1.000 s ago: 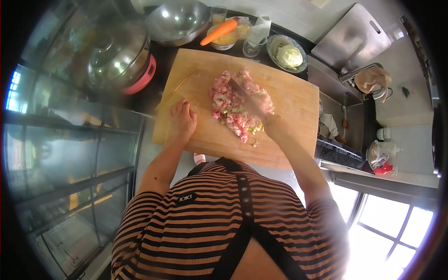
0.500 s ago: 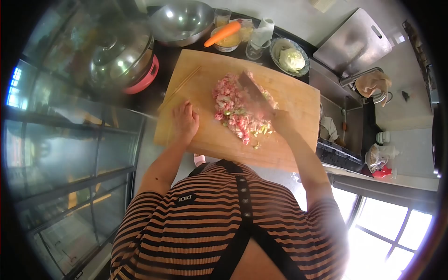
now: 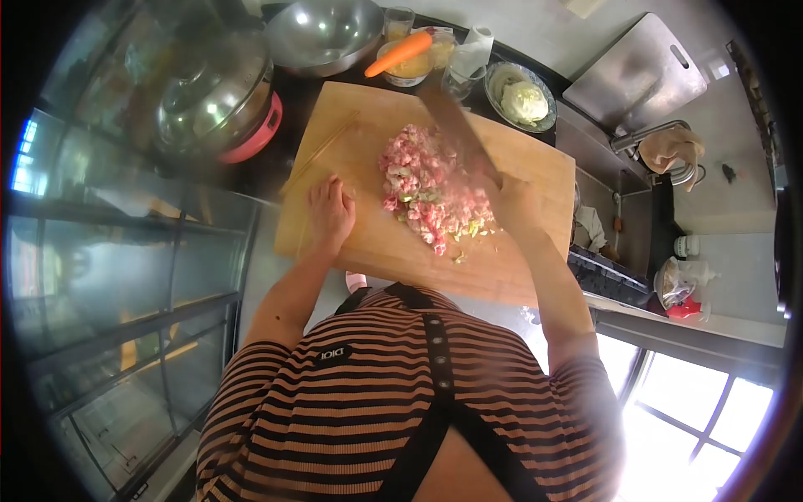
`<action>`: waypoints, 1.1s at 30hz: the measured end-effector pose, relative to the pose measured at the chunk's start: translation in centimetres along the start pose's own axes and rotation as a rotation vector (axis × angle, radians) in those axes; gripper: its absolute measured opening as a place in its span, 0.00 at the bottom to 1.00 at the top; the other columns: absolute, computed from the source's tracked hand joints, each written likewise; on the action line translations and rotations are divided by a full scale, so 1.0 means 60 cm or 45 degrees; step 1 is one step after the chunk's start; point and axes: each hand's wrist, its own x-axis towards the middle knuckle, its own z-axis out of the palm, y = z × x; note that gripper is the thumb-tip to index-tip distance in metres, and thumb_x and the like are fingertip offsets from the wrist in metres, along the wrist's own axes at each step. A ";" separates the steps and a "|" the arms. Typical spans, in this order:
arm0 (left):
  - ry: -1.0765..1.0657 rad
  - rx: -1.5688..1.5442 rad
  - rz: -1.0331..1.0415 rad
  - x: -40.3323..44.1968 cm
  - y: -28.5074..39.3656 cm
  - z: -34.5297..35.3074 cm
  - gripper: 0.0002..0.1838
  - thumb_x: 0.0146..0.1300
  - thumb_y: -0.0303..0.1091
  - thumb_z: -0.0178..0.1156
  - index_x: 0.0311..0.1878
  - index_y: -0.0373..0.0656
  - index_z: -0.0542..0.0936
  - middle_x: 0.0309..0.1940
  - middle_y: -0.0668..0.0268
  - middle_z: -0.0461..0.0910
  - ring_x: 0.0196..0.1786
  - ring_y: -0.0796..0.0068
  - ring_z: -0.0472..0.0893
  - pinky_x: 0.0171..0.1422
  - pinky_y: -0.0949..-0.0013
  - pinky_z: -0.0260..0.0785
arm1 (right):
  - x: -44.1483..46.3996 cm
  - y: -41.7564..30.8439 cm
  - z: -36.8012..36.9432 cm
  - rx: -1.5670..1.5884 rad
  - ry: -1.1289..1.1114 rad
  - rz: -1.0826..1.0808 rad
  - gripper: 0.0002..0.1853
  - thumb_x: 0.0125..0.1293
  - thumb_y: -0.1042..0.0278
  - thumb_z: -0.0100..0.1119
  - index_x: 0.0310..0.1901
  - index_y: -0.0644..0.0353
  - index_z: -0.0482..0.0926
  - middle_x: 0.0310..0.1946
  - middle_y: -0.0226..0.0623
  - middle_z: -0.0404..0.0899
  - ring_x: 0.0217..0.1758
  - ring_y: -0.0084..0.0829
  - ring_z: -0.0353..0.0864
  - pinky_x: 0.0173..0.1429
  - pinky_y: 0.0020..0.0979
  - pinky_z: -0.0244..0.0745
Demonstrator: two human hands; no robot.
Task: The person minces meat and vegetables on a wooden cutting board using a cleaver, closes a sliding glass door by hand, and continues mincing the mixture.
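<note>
On the wooden cutting board (image 3: 360,243) lies a pile of chopped pink meat (image 3: 422,180) mixed with bits of pale green vegetable. My right hand (image 3: 516,205) is closed round the handle of a cleaver (image 3: 460,134), whose blade is slightly blurred and slants up and left over the right part of the pile. My left hand (image 3: 333,216) rests on the board left of the meat, fingers apart and holding nothing. A pair of chopsticks (image 3: 322,151) lies on the board's left side.
Behind the board stand a steel bowl (image 3: 324,38), a carrot (image 3: 399,53) across a small bowl, a glass (image 3: 460,79) and a plate holding a cabbage (image 3: 524,102). A pink-based pot (image 3: 255,138) is at left, a sink (image 3: 631,226) at right.
The cleaver has risen from the meat, its blade reaching farther toward the back edge of the board, with my right hand slightly farther right. My left hand has stayed nearly in place.
</note>
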 end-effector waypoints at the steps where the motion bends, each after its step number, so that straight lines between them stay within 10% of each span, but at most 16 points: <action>1: -0.011 0.007 0.000 -0.001 -0.002 0.002 0.13 0.51 0.29 0.56 0.42 0.40 0.73 0.48 0.60 0.74 0.49 0.58 0.71 0.56 0.55 0.60 | -0.012 -0.026 -0.015 0.147 0.033 0.009 0.21 0.64 0.51 0.48 0.36 0.64 0.78 0.31 0.55 0.78 0.39 0.52 0.79 0.45 0.45 0.74; 5: -0.016 0.014 0.019 0.005 -0.001 -0.002 0.14 0.51 0.29 0.56 0.43 0.40 0.73 0.48 0.61 0.74 0.49 0.59 0.72 0.56 0.56 0.60 | 0.026 0.085 0.141 -0.227 -0.096 0.183 0.21 0.63 0.51 0.49 0.38 0.63 0.78 0.32 0.56 0.78 0.40 0.49 0.79 0.45 0.45 0.73; 9: -0.066 0.018 -0.052 0.003 0.001 -0.006 0.14 0.51 0.30 0.55 0.43 0.40 0.73 0.48 0.60 0.74 0.50 0.58 0.71 0.57 0.56 0.60 | 0.031 0.038 0.046 -0.188 -0.253 0.032 0.21 0.63 0.49 0.49 0.39 0.62 0.78 0.32 0.56 0.78 0.40 0.49 0.79 0.45 0.45 0.73; 17: -0.060 0.064 -0.015 0.005 -0.003 -0.005 0.12 0.53 0.29 0.54 0.42 0.41 0.73 0.48 0.63 0.75 0.48 0.59 0.72 0.55 0.56 0.61 | 0.045 0.124 0.158 -0.283 0.056 -0.020 0.23 0.64 0.47 0.47 0.36 0.62 0.78 0.32 0.54 0.78 0.37 0.49 0.79 0.42 0.45 0.75; 33: -0.051 0.015 -0.040 -0.001 0.002 -0.002 0.13 0.52 0.29 0.54 0.43 0.41 0.73 0.48 0.62 0.75 0.49 0.60 0.72 0.57 0.56 0.59 | 0.031 0.003 0.022 0.020 0.117 -0.065 0.22 0.63 0.50 0.49 0.35 0.66 0.78 0.31 0.58 0.78 0.35 0.55 0.79 0.42 0.45 0.75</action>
